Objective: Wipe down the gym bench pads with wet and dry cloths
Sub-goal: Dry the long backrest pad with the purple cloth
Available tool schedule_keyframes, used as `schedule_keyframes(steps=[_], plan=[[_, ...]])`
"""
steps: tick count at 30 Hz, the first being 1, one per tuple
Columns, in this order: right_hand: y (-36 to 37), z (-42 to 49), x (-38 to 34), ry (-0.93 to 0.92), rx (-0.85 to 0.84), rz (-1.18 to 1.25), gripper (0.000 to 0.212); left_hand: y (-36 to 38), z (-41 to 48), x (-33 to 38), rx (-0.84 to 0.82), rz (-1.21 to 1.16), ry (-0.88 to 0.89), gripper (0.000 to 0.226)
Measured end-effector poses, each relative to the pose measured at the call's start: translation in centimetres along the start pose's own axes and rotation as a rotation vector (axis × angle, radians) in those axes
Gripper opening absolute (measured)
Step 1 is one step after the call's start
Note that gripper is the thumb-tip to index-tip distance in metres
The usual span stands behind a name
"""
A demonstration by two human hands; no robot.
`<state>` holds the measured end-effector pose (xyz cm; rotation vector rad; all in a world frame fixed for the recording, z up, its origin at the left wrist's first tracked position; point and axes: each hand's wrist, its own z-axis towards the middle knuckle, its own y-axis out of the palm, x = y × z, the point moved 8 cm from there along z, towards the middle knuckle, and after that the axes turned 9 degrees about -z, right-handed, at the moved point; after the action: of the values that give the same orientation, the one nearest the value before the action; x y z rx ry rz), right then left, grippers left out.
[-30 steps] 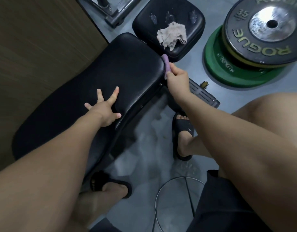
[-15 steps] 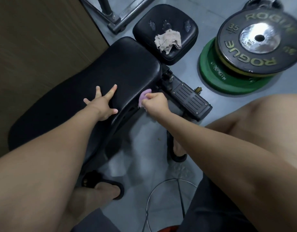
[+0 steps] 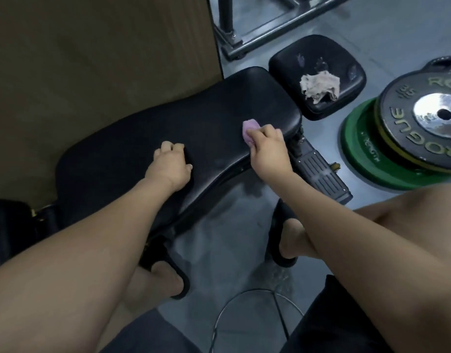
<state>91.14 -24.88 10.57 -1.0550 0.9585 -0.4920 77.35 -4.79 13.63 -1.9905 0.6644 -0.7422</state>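
Surface [image 3: 206, 128] had open room btwn left hand [image 3: 169, 164] & right hand [image 3: 267, 146]; wood panel [image 3: 104, 72] blocked far side, weight plates [image 3: 402, 138] crowded rt.

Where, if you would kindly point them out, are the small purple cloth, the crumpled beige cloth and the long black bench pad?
small purple cloth [image 3: 249, 126]: head view, its exposed upper end.
crumpled beige cloth [image 3: 318, 87]: head view, its middle.
long black bench pad [image 3: 193, 115]: head view, bare top surface.

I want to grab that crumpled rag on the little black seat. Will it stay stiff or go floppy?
The crumpled beige cloth would probably flop and hang, since it lies in soft folds on the small pad. It likely weighs little, as it looks thin and ragged. It probably won't roll, because it sits bunched low.
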Motion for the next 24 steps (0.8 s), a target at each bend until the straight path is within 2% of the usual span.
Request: schedule_keyframes(steps=[2, 5, 8, 10, 12, 14, 16, 19, 21, 22, 24], plan=[[1.4, -0.8, -3.7, -0.140, -0.034, -0.041, 0.021, 0.1, -0.1, -2.3, 0.000, -0.030, -0.062, 0.072], [3.3, -4.3, -10.3, -0.475, -0.071, -0.033, 0.024, 0.7, -0.1, -5.2, -0.056, -0.104, -0.174, 0.080], [3.8, -4.5, -11.4, -0.658, -0.106, -0.100, 0.016, 1.0, -0.1, -6.5, -0.138, -0.108, -0.171, 0.083], [3.0, -1.2, -9.5, -0.560, -0.050, -0.153, 0.011, 0.8, 0.0, -7.2, -0.168, -0.084, -0.123, 0.086], [2.2, 2.6, -6.9, -0.346, -0.030, -0.198, 0.015, 0.5, 0.0, -8.0, -0.185, -0.066, -0.085, 0.093], [2.2, 3.9, -6.5, -0.221, -0.040, -0.180, 0.024, 0.3, 0.0, -8.7, -0.180, -0.040, -0.059, 0.102], [2.8, 3.0, -8.7, -0.270, -0.036, -0.138, 0.031, 0.1, 0.0, -9.3, -0.143, -0.007, -0.067, 0.114], [4.6, -0.8, -13.2, -0.572, -0.130, -0.120, 0.032, -0.2, 0.1, -9.8, -0.080, 0.019, -0.132, 0.127], [4.6, -0.6, -13.9, -0.696, -0.186, -0.143, 0.031, -0.3, 0.3, -9.9, -0.066, 0.033, -0.152, 0.131], [4.4, 0.9, -13.5, -0.674, -0.175, -0.180, 0.030, -0.3, 0.5, -9.9, -0.066, 0.041, -0.152, 0.131], [4.1, 4.8, -11.6, -0.493, -0.117, -0.241, 0.032, -0.2, 0.7, -10.1, -0.075, 0.036, -0.153, 0.132]])
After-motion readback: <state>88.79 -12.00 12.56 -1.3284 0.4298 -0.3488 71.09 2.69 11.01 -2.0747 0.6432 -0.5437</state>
